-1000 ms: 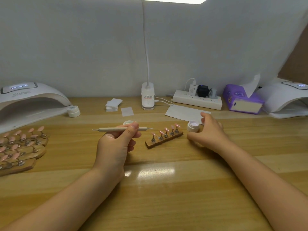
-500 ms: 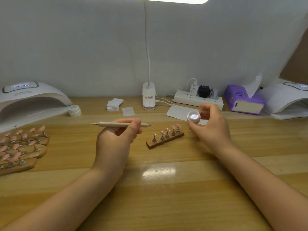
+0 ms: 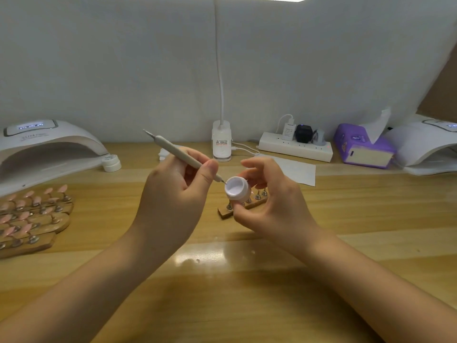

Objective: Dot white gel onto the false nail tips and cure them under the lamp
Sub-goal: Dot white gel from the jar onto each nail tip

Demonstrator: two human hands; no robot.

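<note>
A left hand point(image 3: 173, 194) pinches a dotting pen point(image 3: 183, 157), its tip angled down-right at the rim of the open gel pot point(image 3: 236, 189) gripped by the right hand point(image 3: 272, 201).

Nail workstation: curing lamps point(image 3: 47, 147), racks of nail tips point(image 3: 32, 214), wooden desk point(image 3: 247, 293).

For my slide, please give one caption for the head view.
Left hand brings dotting pen to gel pot held by right hand.
</note>
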